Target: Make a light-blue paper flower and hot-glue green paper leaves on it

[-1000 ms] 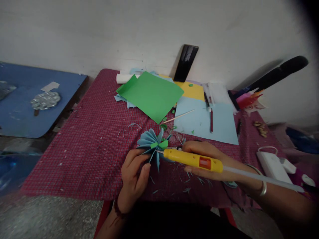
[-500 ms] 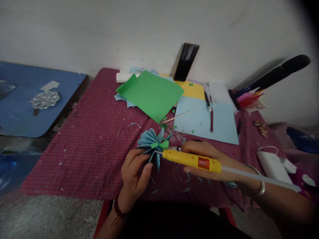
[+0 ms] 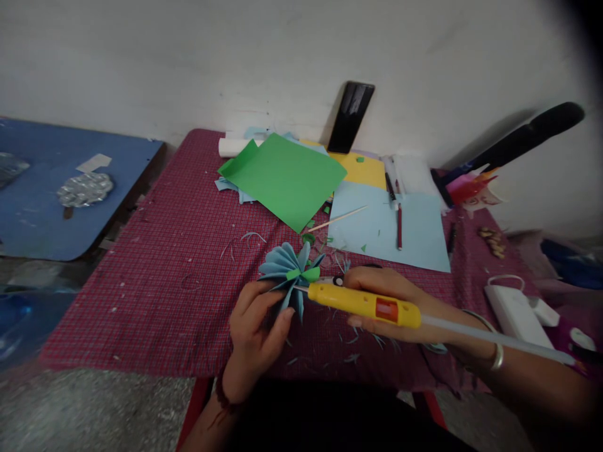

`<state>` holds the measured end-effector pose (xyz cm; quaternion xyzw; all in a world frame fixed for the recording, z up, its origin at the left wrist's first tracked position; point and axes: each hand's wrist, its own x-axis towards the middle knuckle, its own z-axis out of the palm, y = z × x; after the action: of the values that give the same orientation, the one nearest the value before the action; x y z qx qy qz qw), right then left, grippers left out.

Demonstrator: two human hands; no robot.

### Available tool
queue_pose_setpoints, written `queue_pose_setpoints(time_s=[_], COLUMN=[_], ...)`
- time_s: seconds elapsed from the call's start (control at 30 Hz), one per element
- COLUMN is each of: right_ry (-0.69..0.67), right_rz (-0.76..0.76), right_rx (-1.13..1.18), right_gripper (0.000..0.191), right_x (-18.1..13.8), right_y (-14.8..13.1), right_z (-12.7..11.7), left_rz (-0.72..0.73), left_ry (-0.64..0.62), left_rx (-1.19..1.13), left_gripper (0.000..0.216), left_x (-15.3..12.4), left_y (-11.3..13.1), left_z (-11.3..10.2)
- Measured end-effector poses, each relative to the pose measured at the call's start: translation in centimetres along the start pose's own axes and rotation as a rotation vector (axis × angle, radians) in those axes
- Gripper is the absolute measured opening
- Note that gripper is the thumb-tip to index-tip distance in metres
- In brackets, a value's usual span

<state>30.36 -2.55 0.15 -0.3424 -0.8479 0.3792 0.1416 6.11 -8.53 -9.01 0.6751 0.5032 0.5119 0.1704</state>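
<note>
My left hand (image 3: 254,329) pinches the lower edge of a pleated light-blue paper flower (image 3: 285,267) with green leaf bits at its centre. My right hand (image 3: 391,301) is wrapped round a yellow glue gun (image 3: 365,302), whose nozzle points left and touches the flower's centre. A clear glue stick (image 3: 490,339) runs out of the gun's back over my right wrist, which wears a metal bangle. Both hands hover over the near part of a table with a red checked cloth (image 3: 188,263).
Farther back lie a green sheet (image 3: 285,179), a light-blue sheet (image 3: 405,235) with a red pencil (image 3: 399,227), a yellow sheet, a thin wooden stick (image 3: 336,220) and a dark phone (image 3: 351,116) propped on the wall. A white box (image 3: 516,314) sits right. Paper scraps litter the cloth. A blue table (image 3: 51,201) stands left.
Almost nothing moved. My left fingers have shifted slightly on the flower's edge, and the glue gun stays at the flower's centre.
</note>
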Motion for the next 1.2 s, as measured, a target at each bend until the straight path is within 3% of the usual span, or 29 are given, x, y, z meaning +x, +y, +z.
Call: queue_pose_setpoints(time_s=[1.2], right_ry=[-0.011], right_rz=[0.034], right_rx=[0.083], right_gripper=[0.023], right_x=[-0.5], right_y=[0.5], right_z=[0.3], left_rz=[-0.106], left_ry=[-0.012], left_rx=[-0.048], left_gripper=[0.013], left_x=[0.7], left_y=[1.1], left_z=[0.2])
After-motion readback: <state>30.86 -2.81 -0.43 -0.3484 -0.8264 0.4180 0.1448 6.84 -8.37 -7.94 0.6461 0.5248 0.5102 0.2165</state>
